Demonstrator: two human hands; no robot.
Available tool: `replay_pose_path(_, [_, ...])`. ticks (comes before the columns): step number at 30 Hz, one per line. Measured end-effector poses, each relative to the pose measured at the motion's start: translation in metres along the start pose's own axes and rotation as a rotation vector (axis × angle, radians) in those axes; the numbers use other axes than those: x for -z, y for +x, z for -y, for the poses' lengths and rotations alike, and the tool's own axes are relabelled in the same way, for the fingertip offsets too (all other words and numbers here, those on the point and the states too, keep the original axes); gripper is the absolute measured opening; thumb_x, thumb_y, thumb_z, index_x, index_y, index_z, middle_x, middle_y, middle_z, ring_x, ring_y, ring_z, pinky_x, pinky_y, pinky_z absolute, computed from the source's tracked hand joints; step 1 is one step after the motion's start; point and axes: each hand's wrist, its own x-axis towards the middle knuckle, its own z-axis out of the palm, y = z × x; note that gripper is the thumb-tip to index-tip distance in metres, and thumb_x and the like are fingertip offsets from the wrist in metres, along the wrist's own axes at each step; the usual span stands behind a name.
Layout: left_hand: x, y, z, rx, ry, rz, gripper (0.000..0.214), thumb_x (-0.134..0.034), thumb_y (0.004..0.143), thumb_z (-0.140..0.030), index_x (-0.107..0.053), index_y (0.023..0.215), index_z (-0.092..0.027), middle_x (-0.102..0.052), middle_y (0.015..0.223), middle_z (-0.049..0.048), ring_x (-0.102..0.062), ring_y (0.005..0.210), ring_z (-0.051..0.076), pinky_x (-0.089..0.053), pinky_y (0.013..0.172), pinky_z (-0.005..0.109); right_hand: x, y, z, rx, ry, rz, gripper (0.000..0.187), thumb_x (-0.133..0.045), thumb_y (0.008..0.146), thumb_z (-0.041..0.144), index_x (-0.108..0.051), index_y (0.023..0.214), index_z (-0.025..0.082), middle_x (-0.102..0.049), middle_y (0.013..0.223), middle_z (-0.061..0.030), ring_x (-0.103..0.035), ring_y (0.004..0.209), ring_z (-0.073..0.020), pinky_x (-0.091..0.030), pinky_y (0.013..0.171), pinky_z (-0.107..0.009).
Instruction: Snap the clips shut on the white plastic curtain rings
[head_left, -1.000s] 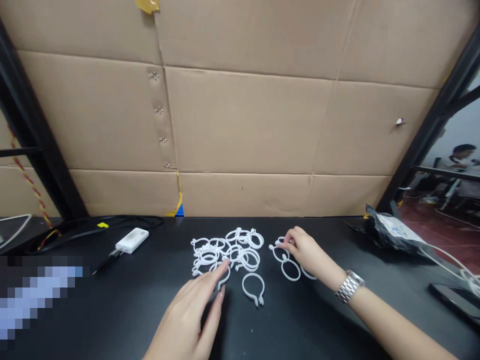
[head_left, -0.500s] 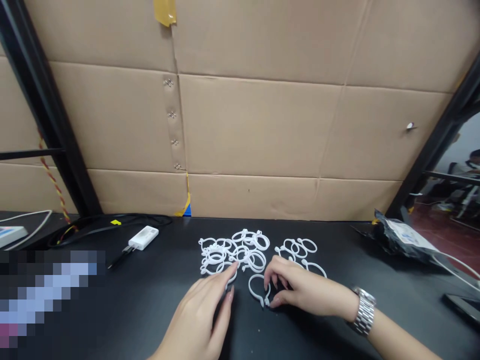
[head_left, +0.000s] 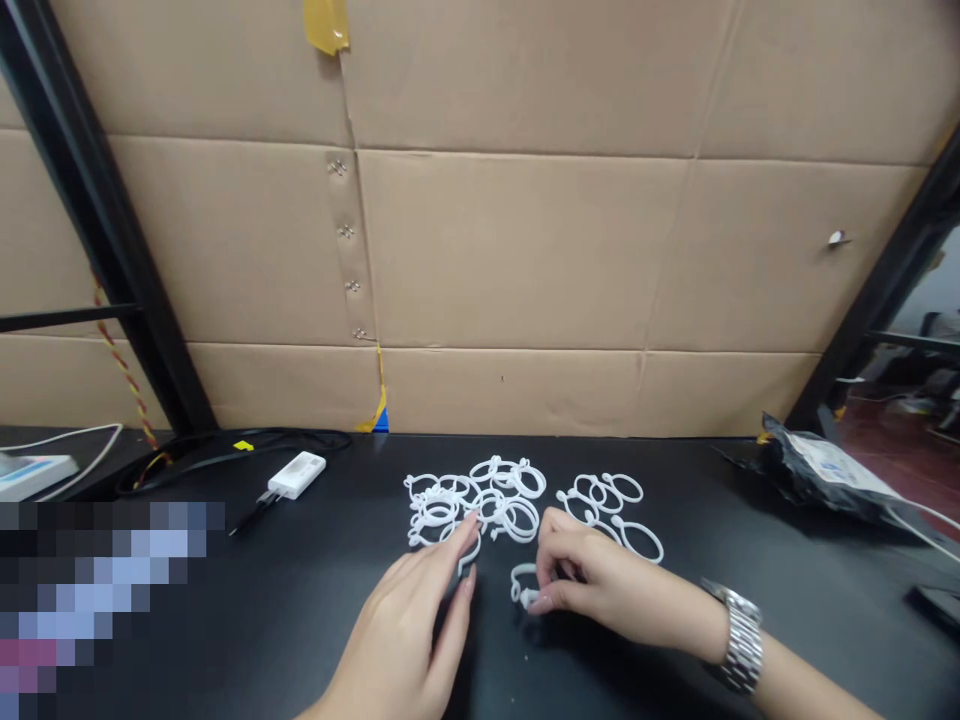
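Observation:
My right hand (head_left: 589,578) pinches a white plastic curtain ring (head_left: 519,580) just above the black tabletop. The ring is tilted, and the fingers hide part of it. Beside the heap, my left hand (head_left: 412,610) is open, thumb and fingers apart. Its fingertips are close to one ring (head_left: 469,556) at the heap's near edge; I cannot tell if they touch it. The heap of white rings (head_left: 517,520) lies overlapping in front of both hands. Beyond my right hand lies a smaller group of similar rings (head_left: 640,540).
A white charger plug (head_left: 298,475) lies on the black table (head_left: 315,600) at the left, near black cables (head_left: 285,440). A black plastic bag (head_left: 817,470) sits at the right, with a dark device (head_left: 937,605) nearer. Cardboard (head_left: 510,250) walls the back.
The ring in my right hand has turned from a wide circle to a narrower, tilted shape. My left hand keeps nearly the same pose. The whole view has shifted slightly.

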Motion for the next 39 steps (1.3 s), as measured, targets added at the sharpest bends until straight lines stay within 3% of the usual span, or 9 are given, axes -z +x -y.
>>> replay_pose_path(6, [-0.001,0.001,-0.004,-0.036,-0.096,0.103,0.048,-0.058,0.082,-0.021,-0.044,0.128,-0.02,-0.064,0.119,0.0074,-0.063,0.103,0.021,-0.053,0.087,0.032,-0.017,-0.001,0.016,0.025,0.573,-0.09,0.02,-0.065,0.079,0.034,-0.057,0.07,0.018,-0.047,0.076,0.0027,-0.045,0.068,-0.0107,-0.037,0.063,-0.023])
replay_pose_path(10, [0.0,0.005,-0.007,0.114,-0.256,0.144,0.033,-0.057,0.084,-0.025,-0.058,0.117,-0.021,-0.067,0.113,0.0059,-0.066,0.098,0.02,-0.054,0.085,0.029,-0.033,-0.003,0.018,-0.01,0.842,-0.081,0.017,-0.067,0.079,0.028,-0.058,0.071,0.016,-0.05,0.068,0.0039,-0.038,0.057,-0.0079,-0.027,0.053,-0.022])
replay_pose_path(16, [0.003,0.008,-0.009,0.337,-0.446,0.19,0.021,-0.052,0.088,-0.031,-0.071,0.098,-0.031,-0.072,0.102,-0.0001,-0.068,0.092,0.019,-0.053,0.083,0.027,-0.042,-0.003,0.019,-0.054,0.92,-0.05,0.019,-0.066,0.08,0.029,-0.058,0.07,0.015,-0.053,0.065,0.0026,-0.038,0.054,-0.0068,-0.026,0.051,-0.022])
replay_pose_path(20, [0.002,0.008,-0.007,0.455,-0.533,0.214,0.025,-0.055,0.086,-0.035,-0.065,0.109,-0.032,-0.067,0.113,-0.0011,-0.061,0.105,0.021,-0.047,0.094,0.033,-0.033,0.0,0.018,-0.098,0.941,-0.109,0.025,-0.057,0.085,0.037,-0.055,0.071,0.016,-0.055,0.06,0.0026,-0.039,0.045,-0.0052,-0.023,0.044,-0.02])
replay_pose_path(26, [0.012,0.017,0.001,0.691,-0.766,-0.027,0.031,-0.05,0.087,-0.04,-0.057,0.117,-0.033,-0.056,0.129,-0.0025,-0.047,0.122,0.021,-0.033,0.106,0.039,-0.01,0.001,0.012,-0.199,0.666,-0.345,0.031,-0.05,0.088,0.042,-0.054,0.07,0.018,-0.049,0.05,0.0059,-0.035,0.042,-0.0054,-0.024,0.041,-0.019])
replay_pose_path(31, [0.015,0.022,0.006,0.765,-0.884,-0.138,0.029,-0.056,0.084,-0.038,-0.059,0.112,-0.03,-0.059,0.125,-0.0009,-0.049,0.12,0.021,-0.034,0.105,0.037,-0.009,0.002,0.015,-0.211,0.457,-0.224,0.029,-0.045,0.09,0.04,-0.055,0.073,0.019,-0.055,0.057,0.0029,-0.043,0.044,-0.0077,-0.033,0.044,-0.021])
replay_pose_path(33, [0.013,0.021,0.006,0.759,-0.892,-0.126,0.029,-0.055,0.085,-0.037,-0.058,0.112,-0.03,-0.058,0.126,-0.0007,-0.048,0.121,0.021,-0.034,0.105,0.037,-0.012,-0.003,0.018,-0.222,0.197,-0.198,0.031,-0.044,0.09,0.039,-0.053,0.068,0.02,-0.054,0.055,0.003,-0.045,0.046,-0.0099,-0.034,0.046,-0.022])
replay_pose_path(36, [0.014,0.021,0.005,0.73,-0.897,-0.136,0.027,-0.054,0.086,-0.035,-0.058,0.112,-0.03,-0.058,0.126,-0.0007,-0.048,0.121,0.02,-0.034,0.104,0.037,-0.02,-0.017,0.017,-0.205,-0.27,-0.299,0.034,-0.04,0.092,0.037,-0.051,0.064,0.021,-0.059,0.061,0.0003,-0.053,0.055,-0.0147,-0.038,0.055,-0.027])
replay_pose_path(39, [0.024,0.026,0.004,0.671,-0.909,-0.206,0.026,-0.055,0.086,-0.032,-0.058,0.112,-0.027,-0.058,0.125,0.0006,-0.049,0.12,0.02,-0.038,0.102,0.036,-0.035,-0.027,0.017,-0.264,-0.478,-0.329,0.033,-0.036,0.093,0.031,-0.055,0.068,0.02,-0.066,0.067,-0.0044,-0.06,0.06,-0.0193,-0.04,0.06,-0.031])
